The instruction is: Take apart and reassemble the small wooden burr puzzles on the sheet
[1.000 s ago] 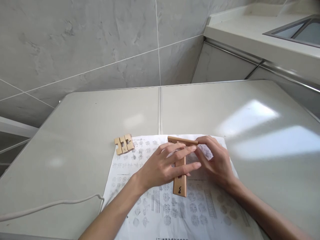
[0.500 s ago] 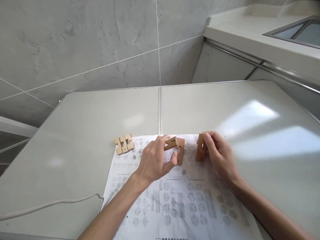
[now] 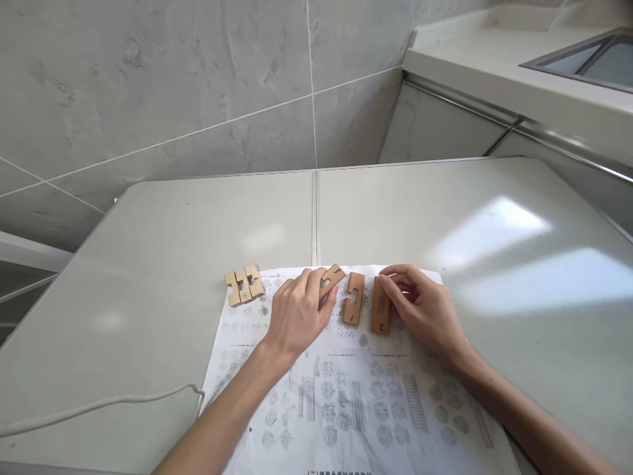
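My left hand point(image 3: 302, 311) pinches a brown wooden puzzle piece point(image 3: 332, 278) that has a slot in it and a mark on its end. Just right of it, a notched wooden piece marked 1 point(image 3: 355, 299) lies on the printed sheet point(image 3: 366, 389). My right hand point(image 3: 426, 305) has its thumb and fingers on the edge of a slotted wooden piece marked 2 point(image 3: 380, 320), which sits beside piece 1 with a small gap between them. Whether piece 2 is fully flat on the paper I cannot tell.
Several pale notched wooden pieces point(image 3: 246, 285) are lined up at the sheet's upper left corner. A white cable point(image 3: 103, 404) runs in from the left over the white table point(image 3: 237, 218). Behind stand a grey tiled wall point(image 3: 198, 79) and a counter point(image 3: 465, 56) at right.
My right hand has brought piece 2 leftward and lower, nearer piece 1. My left hand has drawn its piece left, away from piece 1, which now lies untouched.
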`<act>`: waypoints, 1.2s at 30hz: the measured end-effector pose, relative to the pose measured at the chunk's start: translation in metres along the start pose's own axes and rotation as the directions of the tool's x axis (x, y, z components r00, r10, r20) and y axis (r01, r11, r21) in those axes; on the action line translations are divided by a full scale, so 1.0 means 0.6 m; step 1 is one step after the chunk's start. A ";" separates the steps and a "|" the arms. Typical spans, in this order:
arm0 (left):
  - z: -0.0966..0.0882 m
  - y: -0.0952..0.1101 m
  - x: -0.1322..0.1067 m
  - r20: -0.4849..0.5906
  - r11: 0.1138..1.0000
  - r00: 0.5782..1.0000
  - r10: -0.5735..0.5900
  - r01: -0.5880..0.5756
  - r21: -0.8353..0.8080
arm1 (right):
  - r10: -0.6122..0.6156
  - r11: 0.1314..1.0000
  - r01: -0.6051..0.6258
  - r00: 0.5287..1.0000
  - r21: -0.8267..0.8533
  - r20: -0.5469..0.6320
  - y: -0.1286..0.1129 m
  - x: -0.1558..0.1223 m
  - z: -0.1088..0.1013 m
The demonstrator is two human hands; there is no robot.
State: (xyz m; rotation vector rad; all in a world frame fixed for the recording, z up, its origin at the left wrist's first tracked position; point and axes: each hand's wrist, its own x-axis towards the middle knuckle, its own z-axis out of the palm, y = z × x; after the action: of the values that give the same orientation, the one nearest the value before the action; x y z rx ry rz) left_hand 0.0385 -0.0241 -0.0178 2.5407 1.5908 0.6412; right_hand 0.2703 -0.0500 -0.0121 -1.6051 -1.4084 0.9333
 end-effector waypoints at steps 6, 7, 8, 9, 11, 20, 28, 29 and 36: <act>-0.001 0.001 0.000 0.018 1.000 1.000 -0.022 0.022 -0.017 | 0.030 1.000 -0.030 0.999 0.000 0.039 0.002 0.004 -0.002; -0.001 0.001 0.000 0.020 1.000 1.000 -0.021 0.021 -0.019 | 0.037 0.999 -0.037 0.998 -0.003 0.051 0.003 0.004 -0.002; -0.001 0.000 0.000 0.021 1.000 1.000 -0.020 0.021 -0.017 | 0.043 0.999 -0.042 0.997 -0.012 0.065 0.004 0.004 -0.002; -0.001 0.000 0.000 0.021 1.000 1.000 -0.019 0.020 -0.013 | 0.049 0.999 -0.047 0.996 -0.024 0.080 0.005 0.004 -0.002; -0.001 0.001 0.000 0.019 1.000 1.000 -0.017 0.017 0.000 | 0.059 0.998 -0.054 0.992 -0.045 0.108 0.006 0.003 -0.003; -0.004 0.005 0.001 -0.011 1.000 1.000 0.009 -0.009 -0.013 | 0.027 1.000 -0.025 0.987 -0.017 0.156 -0.003 0.002 0.000; 0.000 0.004 0.001 -0.021 1.000 1.000 0.015 -0.015 0.010 | -0.021 1.000 0.019 0.986 0.014 0.167 -0.009 -0.001 0.002; 0.000 0.004 0.001 -0.022 1.000 1.000 0.011 -0.011 0.015 | -0.029 0.999 0.027 0.984 0.017 0.173 -0.008 -0.001 0.003; 0.003 0.003 0.001 -0.012 0.999 1.000 -0.016 0.016 0.036 | -0.136 0.990 0.129 0.969 0.051 0.206 -0.003 -0.002 0.008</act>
State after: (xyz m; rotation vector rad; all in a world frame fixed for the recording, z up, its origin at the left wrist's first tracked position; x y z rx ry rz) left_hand 0.0406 -0.0242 -0.0188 2.5514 1.6398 0.6333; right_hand 0.2651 -0.0506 -0.0127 -1.3984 -1.6113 1.0660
